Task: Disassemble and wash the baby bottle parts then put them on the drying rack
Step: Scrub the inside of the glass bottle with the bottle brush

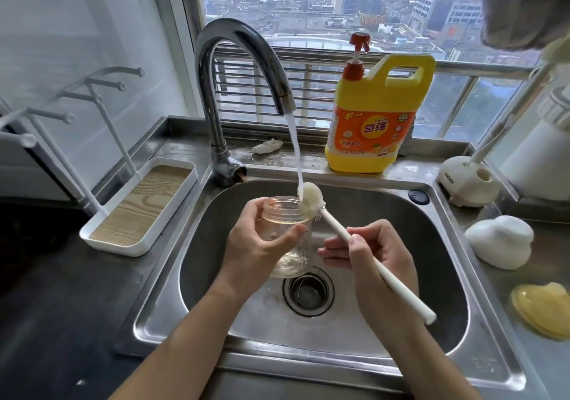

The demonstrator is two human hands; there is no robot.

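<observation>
Baby bottle [283, 214], clear and lidless, is at the centre of the frame over the sink [401, 214], with the left hand [246, 254] curled round its body. The right hand [382, 264] pinches the white handle of a bottle brush [311, 200], whose sponge head touches the bottle's rim under running water [294, 146] from the faucet [240, 39]. The drying rack [114, 247] stands on the desk [61, 276] at the left of the frame. A yellow detergent jug [379, 116] stands behind the sink.
</observation>
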